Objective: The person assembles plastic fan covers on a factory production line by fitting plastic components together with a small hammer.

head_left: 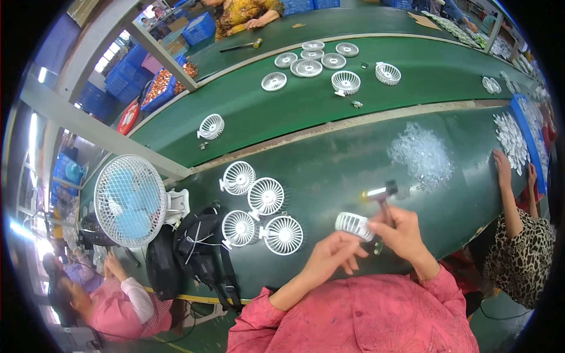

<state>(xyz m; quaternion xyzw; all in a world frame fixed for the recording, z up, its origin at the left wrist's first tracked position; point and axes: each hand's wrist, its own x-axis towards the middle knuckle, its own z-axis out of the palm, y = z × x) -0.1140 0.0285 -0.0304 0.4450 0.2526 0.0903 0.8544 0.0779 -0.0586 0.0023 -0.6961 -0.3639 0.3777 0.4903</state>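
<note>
L hand [332,254] pinches white fan guard [354,225]; R hand [403,232] grips small hammer [381,194] w/ fingers closed; 4 fans [262,215] nearby.

Was a factory floor with long green workbenches [329,170], grey steel posts [88,126], stacked blue crates [200,26] out back and daylight through windows [109,59].

Left hand [331,254] reaches forward, fingers loosely curled; right hand [403,232] is closed in a grip; both forearms rise from pink sleeves.
</note>
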